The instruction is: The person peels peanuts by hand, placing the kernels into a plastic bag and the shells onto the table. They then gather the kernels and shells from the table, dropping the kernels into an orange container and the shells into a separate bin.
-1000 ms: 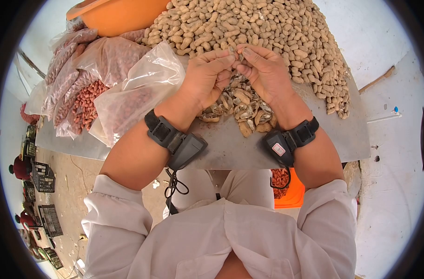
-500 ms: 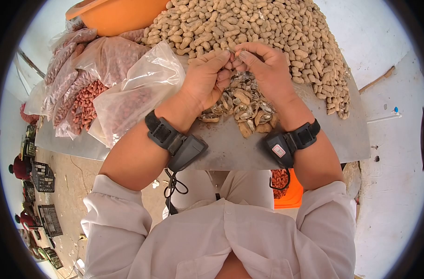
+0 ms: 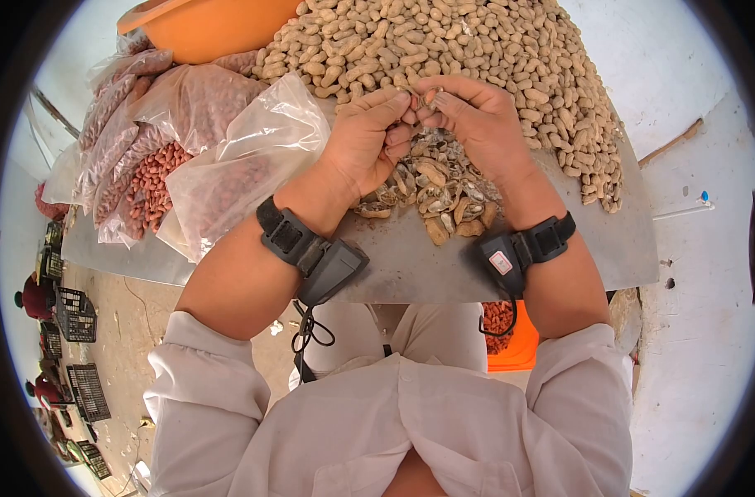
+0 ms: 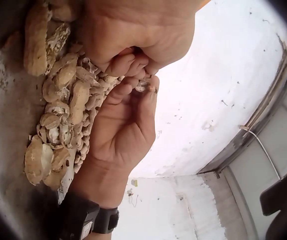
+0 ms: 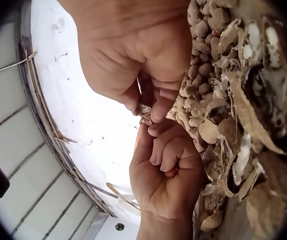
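Both hands meet over a pile of broken peanut shells (image 3: 444,190) on the metal table. My right hand (image 3: 489,124) pinches a cracked peanut shell (image 5: 144,111) between thumb and fingers, with some reddish colour showing at its fingertips in the head view. My left hand (image 3: 363,141) has its thumb and forefinger tips right at that shell. Its other fingers curl into the palm, where a reddish peanut kernel (image 5: 172,172) peeks out under them in the right wrist view. Whole unshelled peanuts (image 3: 444,41) are heaped just beyond the hands.
Clear plastic bags of red peanut kernels (image 3: 154,182) lie on the left of the metal table (image 3: 411,273), an orange basin (image 3: 216,29) behind them. Below the table edge an orange container (image 3: 518,344) holds reddish kernels. Black crates (image 3: 88,389) stand on the floor at left.
The peanut between the fingertips has come open, and reddish colour now shows there. My right hand has turned and shifted slightly right; my left hand has barely moved.
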The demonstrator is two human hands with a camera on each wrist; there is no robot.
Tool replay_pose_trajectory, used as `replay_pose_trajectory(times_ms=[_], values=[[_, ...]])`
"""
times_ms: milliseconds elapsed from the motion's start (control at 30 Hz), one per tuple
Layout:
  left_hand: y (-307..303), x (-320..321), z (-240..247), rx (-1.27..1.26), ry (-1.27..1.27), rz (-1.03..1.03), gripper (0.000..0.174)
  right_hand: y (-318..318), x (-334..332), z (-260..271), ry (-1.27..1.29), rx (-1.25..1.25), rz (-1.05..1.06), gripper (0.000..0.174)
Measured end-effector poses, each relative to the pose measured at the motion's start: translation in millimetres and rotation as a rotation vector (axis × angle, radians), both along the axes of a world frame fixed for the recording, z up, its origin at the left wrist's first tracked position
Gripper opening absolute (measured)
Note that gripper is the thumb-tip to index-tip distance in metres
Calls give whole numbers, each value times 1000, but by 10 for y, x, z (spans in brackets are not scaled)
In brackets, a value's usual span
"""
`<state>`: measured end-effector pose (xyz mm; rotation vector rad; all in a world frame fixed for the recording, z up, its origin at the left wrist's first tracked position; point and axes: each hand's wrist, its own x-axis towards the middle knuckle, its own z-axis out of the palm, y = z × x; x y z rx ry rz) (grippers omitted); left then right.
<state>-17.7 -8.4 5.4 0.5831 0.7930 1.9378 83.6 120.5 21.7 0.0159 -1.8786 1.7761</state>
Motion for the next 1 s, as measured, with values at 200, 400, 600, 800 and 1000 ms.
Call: replay_pose_trajectory(times_ms=[200,400,600,800,1000], values=[[-33,1,16,-53,102,-104,15,253,158,149,-141,204,83,23],[-67,8,67,-87,144,-196,24,467,245,260,-336,393,-201,22],[-57,0,60,-68,105,-140,25,615,269,173,-631,894,-405,16],[-41,-36,39,-50,81,-89,25,458,247,179,-820,1116,-439,23],[-37,-49,14,-40,93,-90,25,468,232,120,-803,1249,-438,25]])
